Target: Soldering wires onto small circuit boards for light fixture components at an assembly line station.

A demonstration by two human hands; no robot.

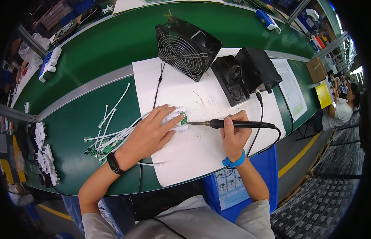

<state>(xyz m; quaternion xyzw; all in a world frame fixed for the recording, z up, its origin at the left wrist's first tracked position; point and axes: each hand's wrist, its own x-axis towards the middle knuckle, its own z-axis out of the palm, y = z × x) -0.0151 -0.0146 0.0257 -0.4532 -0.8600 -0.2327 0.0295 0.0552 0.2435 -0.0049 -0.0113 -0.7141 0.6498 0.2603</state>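
Inward from the white sheet (205,159)'s left edge: one circuit board (184,119), beside the tip (197,123) of one soldering iron (249,124); contact we cannot confirm. For good work, we would pin the white casing (180,128) flat, steady the tip and spare our skin its heat. Appearance: small, green, set in the casing's right end. Left hand (151,131): fingers loosely spread, resting on the casing; anything under the palm unseen. Right hand (236,133): curled round the iron's handle. At the sheet's top edge: one black fan (183,51).
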